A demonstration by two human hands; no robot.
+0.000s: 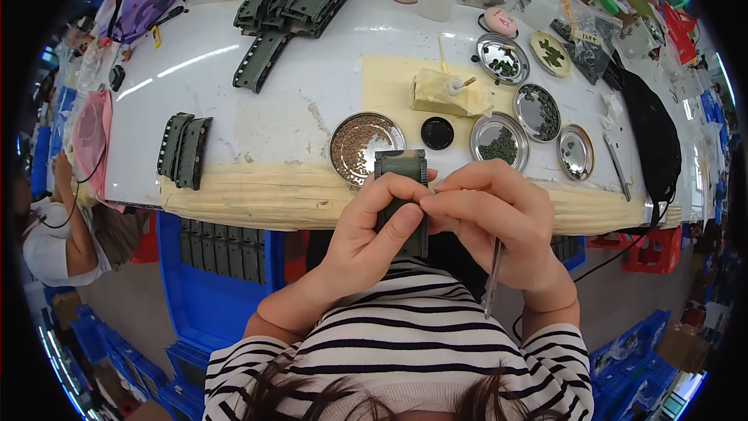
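Note:
My left hand grips a dark green camouflage-patterned plastic piece with ridged long edges, held upright at the table's front edge. My right hand is closed, thumb and forefinger pinched together at the piece's right edge. Whatever lies between those fingertips is too small to make out. A slim silver tool sticks out below the right palm, tucked in the hand. Just beyond the hands are a metal dish of small brown bits, a black round lid and a metal dish of small green bits.
A yellow-taped block stands behind the lid. More metal dishes sit to the right, beside tweezers and a black bag. Similar green pieces lie left, others stacked farther back. A blue crate is below left.

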